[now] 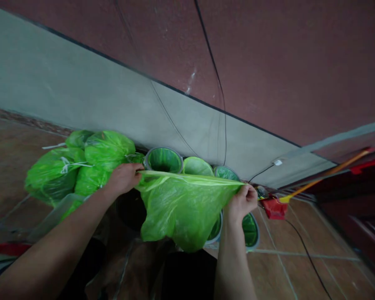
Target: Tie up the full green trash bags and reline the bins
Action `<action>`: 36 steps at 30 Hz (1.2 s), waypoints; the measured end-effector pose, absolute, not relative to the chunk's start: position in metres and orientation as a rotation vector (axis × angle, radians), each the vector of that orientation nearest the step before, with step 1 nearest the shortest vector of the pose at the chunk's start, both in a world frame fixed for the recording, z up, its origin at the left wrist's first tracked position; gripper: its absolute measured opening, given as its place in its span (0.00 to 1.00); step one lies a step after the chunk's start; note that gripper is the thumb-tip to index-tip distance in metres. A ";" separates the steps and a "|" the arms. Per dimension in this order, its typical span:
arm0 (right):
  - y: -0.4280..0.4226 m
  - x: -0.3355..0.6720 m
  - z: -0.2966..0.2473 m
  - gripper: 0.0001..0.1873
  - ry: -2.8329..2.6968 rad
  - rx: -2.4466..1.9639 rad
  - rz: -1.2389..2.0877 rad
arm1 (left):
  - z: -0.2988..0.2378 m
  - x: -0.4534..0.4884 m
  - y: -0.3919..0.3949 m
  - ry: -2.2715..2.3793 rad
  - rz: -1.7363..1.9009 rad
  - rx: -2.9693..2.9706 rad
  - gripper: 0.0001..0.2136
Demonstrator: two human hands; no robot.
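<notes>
A thin green plastic bag point(184, 208) hangs stretched out between both hands, its top edge pulled nearly straight. My left hand point(125, 178) pinches the bag's left top corner. At the opposite corner, the fingers of my right hand point(244, 201) are closed on the same edge. Behind the bag stand a bin lined in green point(163, 160), a paler green-lined bin point(197, 166) and another grey-rimmed bin point(226, 173). The bag and my right forearm partly hide more lined bins, one being the right-hand bin point(250, 231).
Several full green bags point(108, 148), some tied with white string, are heaped at the left by the wall point(96, 91). To the right are a red dustpan point(274, 208) and a yellow-orange handle point(325, 174). A black cable point(309, 254) crosses the tiled floor.
</notes>
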State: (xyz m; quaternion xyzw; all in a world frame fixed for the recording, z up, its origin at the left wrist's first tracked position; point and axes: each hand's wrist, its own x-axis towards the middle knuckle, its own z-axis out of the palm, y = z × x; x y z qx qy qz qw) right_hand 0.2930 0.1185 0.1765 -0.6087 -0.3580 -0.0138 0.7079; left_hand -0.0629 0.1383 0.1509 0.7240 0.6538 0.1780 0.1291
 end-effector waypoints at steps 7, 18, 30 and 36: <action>0.118 0.309 0.171 0.09 -0.757 -1.384 -0.076 | 0.151 -0.081 0.146 1.999 0.816 1.692 0.09; 0.128 0.315 0.155 0.08 -0.723 -1.435 0.065 | 0.171 -0.080 0.147 1.535 1.347 0.533 0.06; 0.099 0.195 0.180 0.29 -1.756 -1.308 0.019 | 0.180 -0.036 0.133 0.862 1.293 0.767 0.05; 0.101 0.154 0.172 0.16 -1.799 -1.214 0.590 | 0.177 -0.005 0.123 0.786 1.096 1.093 0.13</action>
